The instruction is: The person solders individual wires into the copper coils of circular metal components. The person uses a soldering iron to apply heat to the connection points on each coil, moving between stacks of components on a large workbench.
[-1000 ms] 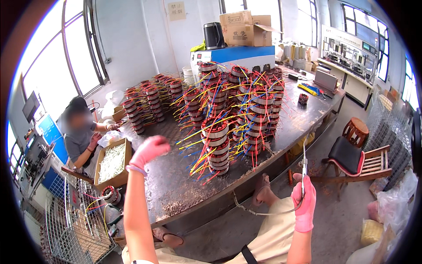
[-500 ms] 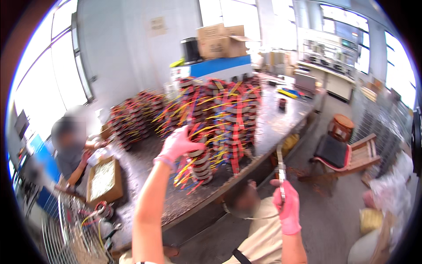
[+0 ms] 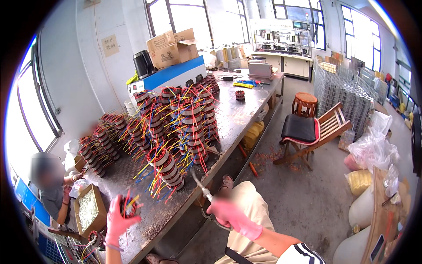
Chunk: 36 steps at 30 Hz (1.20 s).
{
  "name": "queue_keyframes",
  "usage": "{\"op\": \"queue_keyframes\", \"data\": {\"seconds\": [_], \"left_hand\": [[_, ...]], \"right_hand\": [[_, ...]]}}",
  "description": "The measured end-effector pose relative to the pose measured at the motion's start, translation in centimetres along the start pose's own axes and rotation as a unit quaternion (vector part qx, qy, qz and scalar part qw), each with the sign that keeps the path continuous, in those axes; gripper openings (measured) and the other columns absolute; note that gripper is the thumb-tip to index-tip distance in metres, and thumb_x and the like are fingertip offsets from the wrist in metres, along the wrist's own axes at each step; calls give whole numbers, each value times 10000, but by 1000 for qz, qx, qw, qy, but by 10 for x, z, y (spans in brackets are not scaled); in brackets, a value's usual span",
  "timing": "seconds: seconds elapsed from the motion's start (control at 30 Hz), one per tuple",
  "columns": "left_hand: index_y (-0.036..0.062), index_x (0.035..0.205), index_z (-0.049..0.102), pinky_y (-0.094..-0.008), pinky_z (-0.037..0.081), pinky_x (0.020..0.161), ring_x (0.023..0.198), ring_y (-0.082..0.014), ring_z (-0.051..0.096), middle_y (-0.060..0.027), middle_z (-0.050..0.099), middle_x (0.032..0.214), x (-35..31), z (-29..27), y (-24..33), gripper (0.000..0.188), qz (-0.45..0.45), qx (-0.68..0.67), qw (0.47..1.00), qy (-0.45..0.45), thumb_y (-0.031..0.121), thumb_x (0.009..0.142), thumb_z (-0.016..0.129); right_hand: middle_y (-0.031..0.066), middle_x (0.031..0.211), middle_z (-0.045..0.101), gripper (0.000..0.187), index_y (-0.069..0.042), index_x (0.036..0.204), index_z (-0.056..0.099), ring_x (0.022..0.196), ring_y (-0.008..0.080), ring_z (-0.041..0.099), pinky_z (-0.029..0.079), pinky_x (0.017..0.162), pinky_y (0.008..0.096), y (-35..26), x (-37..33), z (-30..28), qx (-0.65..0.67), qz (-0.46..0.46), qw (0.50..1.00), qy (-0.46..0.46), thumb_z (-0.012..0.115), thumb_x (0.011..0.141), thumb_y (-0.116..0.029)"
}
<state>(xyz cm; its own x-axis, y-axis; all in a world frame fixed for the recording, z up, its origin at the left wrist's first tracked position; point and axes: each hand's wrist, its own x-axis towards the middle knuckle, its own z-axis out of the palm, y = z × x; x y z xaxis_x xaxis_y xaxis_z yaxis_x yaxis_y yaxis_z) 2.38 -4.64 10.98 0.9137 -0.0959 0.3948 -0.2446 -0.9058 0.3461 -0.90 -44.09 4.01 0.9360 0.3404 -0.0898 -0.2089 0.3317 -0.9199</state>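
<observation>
My left hand (image 3: 115, 222), in a pink glove, holds a wound motor stator (image 3: 129, 207) with loose coloured wires, above the near left part of the workbench. In my right hand (image 3: 235, 216), also pink-gloved, is a metal tool with a thin bent tube (image 3: 200, 186); its handle is mostly covered by my fingers. The tube points toward the bench edge, near a short leaning stack of stators (image 3: 169, 171). Taller stator stacks (image 3: 189, 123) with red, yellow and blue wires stand behind. Another stator (image 3: 95, 238) sits beside wires at the lower left.
A co-worker (image 3: 48, 189) sits at the left, by a cardboard box (image 3: 102, 210) of white strips. Along the bench (image 3: 233, 125) lie a lone stator (image 3: 240, 95) and yellow and blue tools (image 3: 244, 84). A padded wooden chair (image 3: 303, 130) and a stool (image 3: 305, 104) stand at the right.
My left hand has gone from the front stack to the lower left, carrying a stator. My right hand has come left with the tool, its tube now toward the bench. The view has turned right.
</observation>
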Motion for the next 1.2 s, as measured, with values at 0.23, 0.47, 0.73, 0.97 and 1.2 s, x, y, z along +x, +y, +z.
{"op": "queue_keyframes", "data": {"seconds": [0.23, 0.47, 0.73, 0.97, 1.2], "left_hand": [[-59, 1341, 419, -397, 426, 981, 1144, -329, 535, -191, 541, 1195, -72, 56, -83, 1081, -129, -54, 988, -65, 362, 475, 912], [-61, 1351, 400, -412, 411, 1004, 1185, -357, 498, -208, 509, 1256, -96, 84, -114, 1102, -125, -61, 989, -59, 329, 453, 906], [2, 1193, 511, -450, 416, 966, 1103, -373, 523, -175, 552, 1174, -103, 41, -108, 820, -44, 27, 998, -25, 265, 488, 835], [-23, 1281, 491, -445, 353, 1063, 1253, -407, 445, -256, 487, 1320, -96, 54, -94, 667, -77, -25, 997, -17, 385, 796, 699], [-36, 1363, 405, -437, 278, 1114, 1341, -389, 339, -254, 416, 1387, -87, 73, -86, 829, -153, 43, 986, -52, 493, 791, 689]], "right_hand": [[-40, 560, 476, 370, -44, 1054, 626, 457, 36, 366, 245, 415, 205, 42, 10, 56, -20, 104, 989, -102, 479, 996, -378], [-27, 512, 437, 405, -40, 1026, 602, 439, 60, 341, 246, 412, 224, 73, 35, 81, -98, 170, 967, -163, 475, 985, -422], [-8, 556, 484, 362, -53, 985, 596, 451, 75, 383, 295, 417, 237, 65, 84, 110, -154, 268, 924, -226, 485, 974, -398], [-31, 532, 461, 320, -32, 1040, 616, 443, 50, 352, 278, 417, 218, 68, 78, 111, -162, 225, 935, -219, 463, 991, -309], [-47, 510, 404, 407, 9, 1080, 595, 421, 35, 306, 237, 401, 206, 88, 68, 110, -121, 224, 948, -191, 451, 1002, -364]]}}
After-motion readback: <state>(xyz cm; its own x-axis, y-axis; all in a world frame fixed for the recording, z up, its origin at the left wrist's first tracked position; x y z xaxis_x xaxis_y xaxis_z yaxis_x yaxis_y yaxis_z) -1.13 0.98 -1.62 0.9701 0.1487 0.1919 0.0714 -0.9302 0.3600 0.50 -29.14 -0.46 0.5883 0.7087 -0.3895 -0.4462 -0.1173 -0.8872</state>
